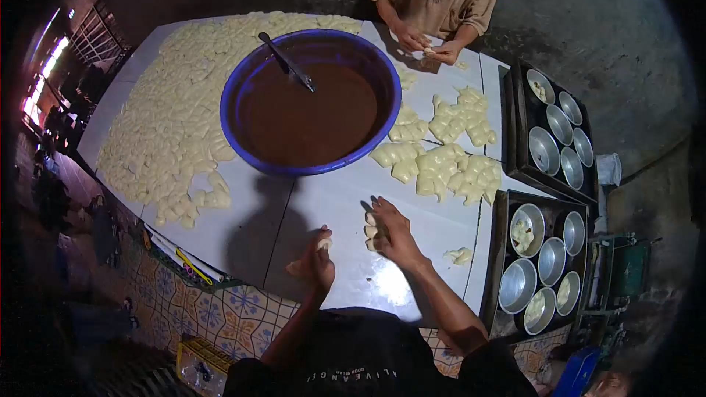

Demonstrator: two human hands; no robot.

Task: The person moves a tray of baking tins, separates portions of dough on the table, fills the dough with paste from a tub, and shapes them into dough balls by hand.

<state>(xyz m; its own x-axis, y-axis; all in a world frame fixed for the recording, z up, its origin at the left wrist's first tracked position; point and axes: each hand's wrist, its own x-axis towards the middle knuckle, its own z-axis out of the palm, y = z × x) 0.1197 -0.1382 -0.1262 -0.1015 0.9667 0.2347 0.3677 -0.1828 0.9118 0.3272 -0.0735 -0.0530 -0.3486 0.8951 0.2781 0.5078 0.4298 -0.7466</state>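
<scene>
Between thumb and fingers, my left hand [318,265] holds a small pale dough piece [324,245] just above the white table [338,198]. My right hand [393,231] rests on the table to the right, its fingers over several small dough pieces [370,231] in a short row. Beyond my hands stands a large blue basin [309,170] of brown filling, with a dark-handled utensil [290,66] leaning in it. Many dough pieces [162,117] cover the table's left side, and more dough clusters [441,169] lie right of the basin.
Across the table a person in a tan shirt [434,0] works dough with both hands. Two dark trays [518,132] [502,242] with round metal tins stand at the right edge. A small dough scrap [460,256] lies right of my right hand.
</scene>
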